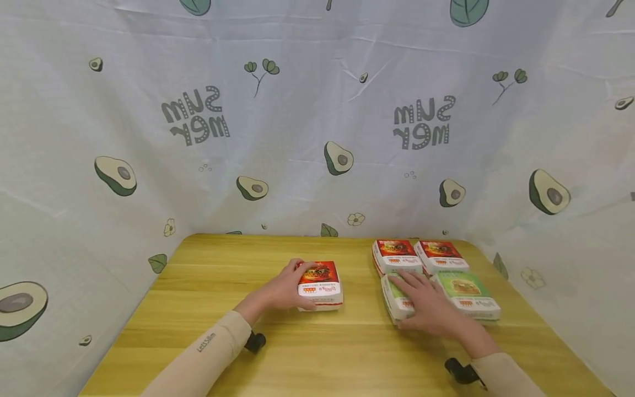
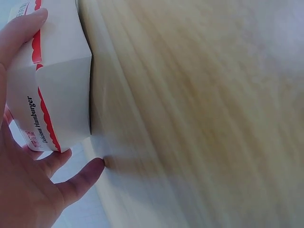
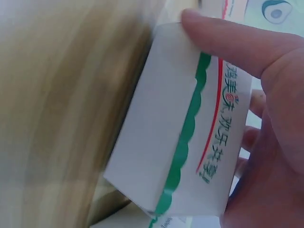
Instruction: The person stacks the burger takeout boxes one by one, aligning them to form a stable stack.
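I see red hamburger box, left of green hamburger box | left hand grips former, right hand latter, both half-spread

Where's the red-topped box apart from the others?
In the head view, the red-topped box is near the middle of the table, held by the left hand, left of four other boxes.
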Motion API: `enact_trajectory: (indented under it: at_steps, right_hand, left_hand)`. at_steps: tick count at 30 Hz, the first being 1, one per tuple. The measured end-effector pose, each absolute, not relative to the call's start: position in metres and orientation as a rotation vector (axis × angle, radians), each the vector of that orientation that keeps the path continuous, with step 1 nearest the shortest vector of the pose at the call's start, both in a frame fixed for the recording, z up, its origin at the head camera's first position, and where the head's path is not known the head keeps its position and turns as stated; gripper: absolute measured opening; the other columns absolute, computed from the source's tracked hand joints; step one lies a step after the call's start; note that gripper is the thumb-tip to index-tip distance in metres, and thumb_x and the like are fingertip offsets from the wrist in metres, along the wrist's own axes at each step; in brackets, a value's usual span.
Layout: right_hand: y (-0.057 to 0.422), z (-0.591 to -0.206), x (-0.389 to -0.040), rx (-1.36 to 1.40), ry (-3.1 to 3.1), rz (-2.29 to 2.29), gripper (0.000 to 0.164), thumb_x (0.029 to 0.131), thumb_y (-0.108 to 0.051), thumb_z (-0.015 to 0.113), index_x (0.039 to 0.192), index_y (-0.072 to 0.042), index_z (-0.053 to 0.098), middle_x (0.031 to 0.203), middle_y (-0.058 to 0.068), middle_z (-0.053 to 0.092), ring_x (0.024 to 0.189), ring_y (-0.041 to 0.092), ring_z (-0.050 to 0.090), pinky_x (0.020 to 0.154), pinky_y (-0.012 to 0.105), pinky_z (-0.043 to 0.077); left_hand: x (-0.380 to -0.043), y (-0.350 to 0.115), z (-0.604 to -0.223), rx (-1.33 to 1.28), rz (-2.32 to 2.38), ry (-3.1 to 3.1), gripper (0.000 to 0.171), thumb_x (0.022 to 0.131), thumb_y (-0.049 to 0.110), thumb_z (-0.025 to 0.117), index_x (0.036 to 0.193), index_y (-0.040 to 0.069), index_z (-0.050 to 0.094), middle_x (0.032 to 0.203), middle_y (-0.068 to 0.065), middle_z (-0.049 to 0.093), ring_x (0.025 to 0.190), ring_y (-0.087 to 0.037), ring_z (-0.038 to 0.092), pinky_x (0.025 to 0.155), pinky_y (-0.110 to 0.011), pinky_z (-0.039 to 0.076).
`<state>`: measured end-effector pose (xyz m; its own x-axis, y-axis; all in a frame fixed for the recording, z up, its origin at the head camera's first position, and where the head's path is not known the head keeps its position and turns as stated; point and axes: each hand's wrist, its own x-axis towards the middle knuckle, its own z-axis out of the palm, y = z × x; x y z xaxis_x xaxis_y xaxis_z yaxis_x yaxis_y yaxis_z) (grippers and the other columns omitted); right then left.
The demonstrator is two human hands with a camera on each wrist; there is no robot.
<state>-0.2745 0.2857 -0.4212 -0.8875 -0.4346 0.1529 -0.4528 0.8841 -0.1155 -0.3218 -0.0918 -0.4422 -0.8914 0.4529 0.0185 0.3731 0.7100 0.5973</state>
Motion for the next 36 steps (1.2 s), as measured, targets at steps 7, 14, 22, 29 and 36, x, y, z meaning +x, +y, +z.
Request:
enact_trajectory:
  at_steps: [7,14,22,29,36]
  right_hand:
    - [0.291,-0.413,-0.279,0.702,-3.006,0.214,0.105,0.063,-0.032,0.092,0.154,-0.024,0.041,0.160,0.021,0.032,0.144,0.055,0.027,0.099,0.082,0.024]
    - [0.295,-0.410,-0.282,0.700,-3.013,0.184,0.105,0.063,-0.035,0.092,0.154,-0.024,0.041,0.159,0.021,0.035,0.143,0.055,0.026,0.102,0.078,0.027]
    - [0.295,-0.411,-0.280,0.710,-3.005,0.172,0.105,0.063,-0.037,0.093,0.154,-0.025,0.042,0.155,0.018,0.039,0.143,0.055,0.027,0.100,0.080,0.027]
    - [0.295,-0.413,-0.281,0.738,-3.007,0.254,0.104,0.065,-0.032,0.093,0.154,-0.024,0.042,0.156,0.018,0.037,0.143,0.060,0.023,0.102,0.077,0.029]
    - [0.294,-0.413,-0.280,0.759,-2.989,0.271,0.102,0.065,-0.033,0.093,0.153,-0.024,0.043,0.156,0.018,0.038,0.143,0.056,0.026,0.103,0.075,0.031]
  left_hand:
    - [-0.325,-0.091,-0.443,0.679,0.925,2.779,0.099,0.072,0.056,0.085,0.154,0.042,0.031,0.159,-0.006,0.023,0.129,-0.031,0.043,0.101,-0.052,0.044]
    - [-0.327,-0.090,-0.443,0.691,0.938,2.773,0.096,0.074,0.056,0.084,0.153,0.043,0.031,0.161,-0.007,0.020,0.130,-0.031,0.043,0.102,-0.052,0.043]
    - [-0.323,-0.091,-0.446,0.700,0.947,2.754,0.098,0.073,0.054,0.084,0.154,0.041,0.031,0.164,-0.011,0.014,0.132,-0.034,0.042,0.103,-0.053,0.043]
    - [-0.321,-0.090,-0.444,0.689,0.972,2.748,0.097,0.073,0.049,0.086,0.154,0.040,0.032,0.165,-0.010,0.013,0.133,-0.034,0.042,0.103,-0.053,0.043]
    - [-0.320,-0.091,-0.443,0.694,0.995,2.735,0.103,0.073,0.050,0.087,0.156,0.029,0.029,0.164,-0.011,0.016,0.134,-0.032,0.042,0.106,-0.053,0.042]
